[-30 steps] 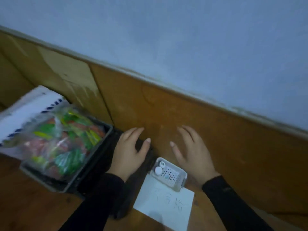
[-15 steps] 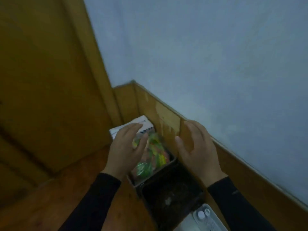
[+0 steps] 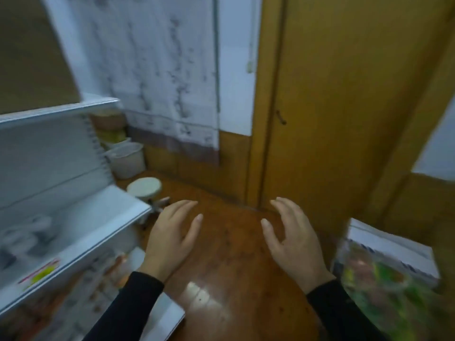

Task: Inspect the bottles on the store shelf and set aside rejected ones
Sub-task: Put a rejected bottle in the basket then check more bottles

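A white store shelf (image 3: 81,225) stands at the left, its goods blurred; dark shapes on its upper board (image 3: 27,237) may be bottles, I cannot tell. Packaged goods (image 3: 93,279) fill the lower level. My left hand (image 3: 172,239) hovers over the wooden floor just right of the shelf edge, fingers relaxed and holding nothing. My right hand (image 3: 293,242) hangs level with it, fingers spread and slightly bent, also holding nothing. Black sleeves cover both forearms.
A bag of colourful sweets (image 3: 384,286) lies in front of a white box (image 3: 394,247) at the right. A round white stool (image 3: 145,189) and a white plastic bin (image 3: 128,159) stand beyond the shelf. A wooden door (image 3: 332,107) faces me.
My view has swung left from the wall corner to the shelf and door. The sweets bag now lies at my right. Both hands stay held out in front, holding nothing.
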A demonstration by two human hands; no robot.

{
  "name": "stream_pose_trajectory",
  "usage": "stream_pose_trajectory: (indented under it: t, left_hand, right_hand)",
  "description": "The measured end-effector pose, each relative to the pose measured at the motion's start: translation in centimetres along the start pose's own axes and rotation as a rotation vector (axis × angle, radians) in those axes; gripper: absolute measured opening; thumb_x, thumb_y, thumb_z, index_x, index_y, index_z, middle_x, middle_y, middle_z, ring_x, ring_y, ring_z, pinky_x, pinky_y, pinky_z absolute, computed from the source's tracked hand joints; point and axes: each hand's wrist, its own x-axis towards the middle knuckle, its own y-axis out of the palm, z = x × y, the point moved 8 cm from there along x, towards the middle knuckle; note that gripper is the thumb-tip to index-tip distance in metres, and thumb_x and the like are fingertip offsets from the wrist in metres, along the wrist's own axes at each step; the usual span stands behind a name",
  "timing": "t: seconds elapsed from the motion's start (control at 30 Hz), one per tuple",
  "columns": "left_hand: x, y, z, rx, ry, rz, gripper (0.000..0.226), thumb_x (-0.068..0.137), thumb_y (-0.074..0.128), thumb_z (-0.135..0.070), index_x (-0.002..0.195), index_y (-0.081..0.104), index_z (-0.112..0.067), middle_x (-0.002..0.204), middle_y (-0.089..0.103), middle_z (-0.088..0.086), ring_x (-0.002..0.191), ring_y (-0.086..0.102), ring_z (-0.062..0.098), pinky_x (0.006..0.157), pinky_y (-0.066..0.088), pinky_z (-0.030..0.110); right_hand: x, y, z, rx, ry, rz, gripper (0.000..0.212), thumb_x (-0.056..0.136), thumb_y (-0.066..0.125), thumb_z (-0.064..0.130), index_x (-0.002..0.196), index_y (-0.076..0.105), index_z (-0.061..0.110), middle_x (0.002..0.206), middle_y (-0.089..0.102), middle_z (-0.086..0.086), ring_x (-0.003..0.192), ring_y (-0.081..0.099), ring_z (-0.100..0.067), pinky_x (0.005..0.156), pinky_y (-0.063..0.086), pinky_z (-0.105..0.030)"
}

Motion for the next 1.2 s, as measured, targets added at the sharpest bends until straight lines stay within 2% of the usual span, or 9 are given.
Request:
stream_pose_trajectory:
  t: [0.1, 0.2, 0.37, 0.47, 0.63, 0.77, 0.93, 1.07, 1.2]
  left_hand:
    - [-2.6, -6.3, 6.5, 0.081, -0.164, -0.121, 0.034, 0.09, 0.055, -0.034, 0.113, 0.068, -0.013, 0.112, 0.065, -0.003, 0.108, 0.057, 0.014, 0.095, 0.04, 0.023]
    - [-4.9, -11.4, 12.5, 0.142, -0.304, -0.184, 0.037, 0.089, 0.054, -0.034, 0.115, 0.067, -0.012, 0.115, 0.066, 0.001, 0.109, 0.058, 0.018, 0.095, 0.042, 0.027]
    - [-7.3, -17.4, 22.8, 0.219, -0.482, -0.189, 0.048, 0.09, 0.048, -0.046, 0.121, 0.065, -0.014, 0.121, 0.064, 0.003, 0.114, 0.057, 0.022, 0.097, 0.043, 0.032]
    - [-8.0, -19.4, 27.9, 0.247, -0.539, -0.181, 0.049, 0.088, 0.048, -0.046, 0.119, 0.066, -0.012, 0.118, 0.065, 0.005, 0.112, 0.058, 0.024, 0.093, 0.038, 0.024]
    - [-8.1, -20.4, 34.1, 0.309, -0.655, -0.1, 0.041, 0.089, 0.059, -0.032, 0.123, 0.063, -0.01, 0.123, 0.063, 0.01, 0.113, 0.059, 0.03, 0.091, 0.044, 0.032]
    - [-7.0, -20.2, 37.8, 0.388, -0.751, -0.038, 0.047, 0.088, 0.061, -0.039, 0.123, 0.058, -0.007, 0.114, 0.064, 0.015, 0.105, 0.059, 0.033, 0.084, 0.046, 0.034]
    - [-6.5, -19.0, 40.8, 0.457, -0.905, 0.001, 0.065, 0.089, 0.057, -0.05, 0.139, 0.042, -0.012, 0.132, 0.053, 0.013, 0.115, 0.054, 0.03, 0.088, 0.047, 0.035]
    - [-6.9, -17.3, 42.0, 0.419, -1.016, 0.017, 0.048, 0.089, 0.057, -0.046, 0.126, 0.048, -0.017, 0.126, 0.055, 0.007, 0.108, 0.056, 0.026, 0.082, 0.047, 0.032]
    - [-7.2, -16.7, 41.7, 0.174, -1.109, -0.169, 0.027, 0.088, 0.063, -0.03, 0.11, 0.049, -0.021, 0.105, 0.062, 0.001, 0.097, 0.061, 0.023, 0.073, 0.045, 0.023]
  right_hand:
    - [1.8, 5.7, 6.5, 0.065, -0.132, 0.09, 0.047, 0.098, 0.045, 0.048, 0.133, 0.054, 0.018, 0.137, 0.053, -0.001, 0.128, 0.047, -0.012, 0.101, 0.038, -0.022]
    - [3.3, 11.5, 13.2, 0.154, -0.262, 0.147, 0.047, 0.096, 0.044, 0.045, 0.128, 0.058, 0.014, 0.132, 0.057, -0.004, 0.124, 0.053, -0.018, 0.099, 0.048, -0.032]
    - [4.9, 20.4, 22.6, 0.236, -0.352, 0.252, 0.047, 0.095, 0.043, 0.046, 0.127, 0.059, 0.015, 0.131, 0.058, -0.005, 0.122, 0.054, -0.019, 0.099, 0.044, -0.028]
    - [5.5, 25.0, 26.6, 0.283, -0.397, 0.298, 0.046, 0.095, 0.044, 0.044, 0.125, 0.06, 0.014, 0.128, 0.06, -0.005, 0.12, 0.056, -0.019, 0.098, 0.047, -0.028]
    - [6.1, 32.6, 31.3, 0.318, -0.413, 0.448, 0.042, 0.095, 0.055, 0.038, 0.131, 0.055, 0.017, 0.132, 0.057, -0.001, 0.124, 0.051, -0.016, 0.102, 0.045, -0.029]
    - [6.3, 38.3, 34.0, 0.291, -0.468, 0.651, 0.05, 0.1, 0.046, 0.041, 0.144, 0.042, 0.02, 0.146, 0.043, 0.002, 0.135, 0.039, -0.013, 0.109, 0.031, -0.023]
    - [6.6, 44.6, 36.0, 0.26, -0.547, 0.833, 0.053, 0.099, 0.043, 0.04, 0.147, 0.035, 0.019, 0.147, 0.041, -0.001, 0.132, 0.041, -0.017, 0.106, 0.037, -0.027]
    - [6.5, 48.0, 36.8, 0.312, -0.583, 0.96, 0.052, 0.094, 0.047, 0.041, 0.142, 0.041, 0.021, 0.133, 0.051, -0.004, 0.12, 0.051, -0.022, 0.095, 0.046, -0.032]
    - [6.0, 49.1, 37.5, 0.436, -0.624, 1.052, 0.053, 0.093, 0.054, 0.039, 0.142, 0.042, 0.024, 0.134, 0.051, -0.004, 0.119, 0.052, -0.021, 0.094, 0.046, -0.03]
